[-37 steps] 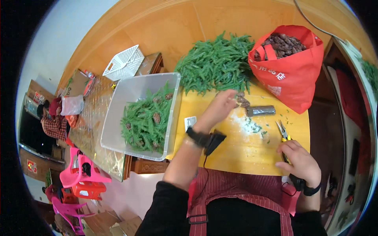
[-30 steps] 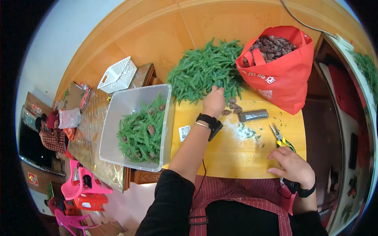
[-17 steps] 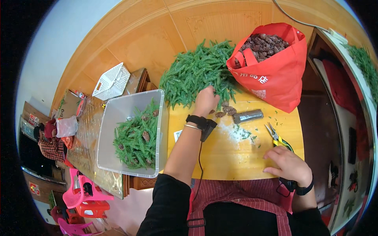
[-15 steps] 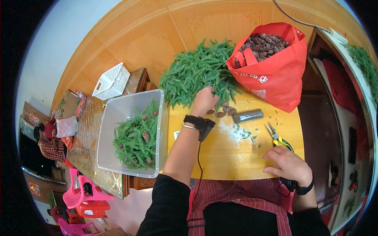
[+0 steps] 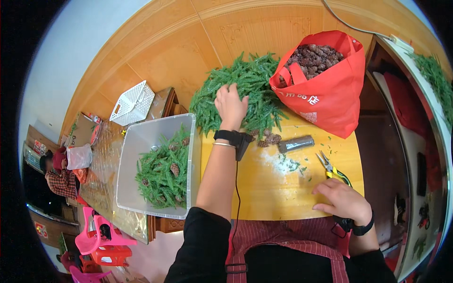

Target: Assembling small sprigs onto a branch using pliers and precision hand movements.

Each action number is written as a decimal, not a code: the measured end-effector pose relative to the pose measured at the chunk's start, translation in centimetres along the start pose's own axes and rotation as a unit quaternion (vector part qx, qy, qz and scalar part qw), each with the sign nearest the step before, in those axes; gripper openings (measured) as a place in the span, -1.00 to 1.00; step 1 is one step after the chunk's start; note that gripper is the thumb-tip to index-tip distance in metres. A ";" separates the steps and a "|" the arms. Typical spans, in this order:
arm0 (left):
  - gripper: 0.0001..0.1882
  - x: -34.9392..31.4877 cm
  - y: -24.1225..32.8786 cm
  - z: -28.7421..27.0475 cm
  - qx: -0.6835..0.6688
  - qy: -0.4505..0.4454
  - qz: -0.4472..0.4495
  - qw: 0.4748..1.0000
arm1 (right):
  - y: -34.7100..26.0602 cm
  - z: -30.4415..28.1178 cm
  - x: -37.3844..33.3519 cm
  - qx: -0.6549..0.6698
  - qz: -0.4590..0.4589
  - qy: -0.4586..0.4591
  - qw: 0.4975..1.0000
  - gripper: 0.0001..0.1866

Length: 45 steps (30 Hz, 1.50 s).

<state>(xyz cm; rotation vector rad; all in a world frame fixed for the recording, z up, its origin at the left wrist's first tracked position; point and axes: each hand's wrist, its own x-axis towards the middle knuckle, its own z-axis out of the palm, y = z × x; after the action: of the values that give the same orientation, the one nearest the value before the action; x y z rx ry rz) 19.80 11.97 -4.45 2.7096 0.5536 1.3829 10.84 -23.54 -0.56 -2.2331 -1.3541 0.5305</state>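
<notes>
My left hand point(image 5: 231, 106) lies over the near side of a heap of green artificial pine sprigs point(image 5: 252, 78), its fingers apart and holding nothing I can see. Just right of that wrist, several brown pine cones point(image 5: 270, 139) sit on the yellow table point(image 5: 264, 193). Beside them lies a dark, narrow bundle in shiny wrap point(image 5: 296, 144). My right hand point(image 5: 343, 200) rests by the table's near right edge, fingers spread and empty. Next to its fingers are needle-nose pliers point(image 5: 332, 170) with yellow and black handles, lying loose.
A red bag point(image 5: 325, 101) full of pine cones stands at the back right. On the left, a clear plastic bin point(image 5: 191, 188) holds sprigs with cones. A white basket point(image 5: 133, 104) sits behind it. White powder and green scraps dot the table. Another person is far left.
My left hand has moved away from the loose cones, up and left onto the sprig heap, and its fingers have spread. The right hand stays almost where it was.
</notes>
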 end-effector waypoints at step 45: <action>-0.74 -11.4 6.1 -12.5 -0.816 -0.380 -0.216 0.377 | -2.0 0.8 7.3 0.436 0.030 0.257 0.862 -0.76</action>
<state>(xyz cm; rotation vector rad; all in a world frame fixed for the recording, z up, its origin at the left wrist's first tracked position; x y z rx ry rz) 5.54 0.96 -4.54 0.9168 -0.2436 -0.0495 12.17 -16.04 -0.68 -1.4891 -0.5749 0.4034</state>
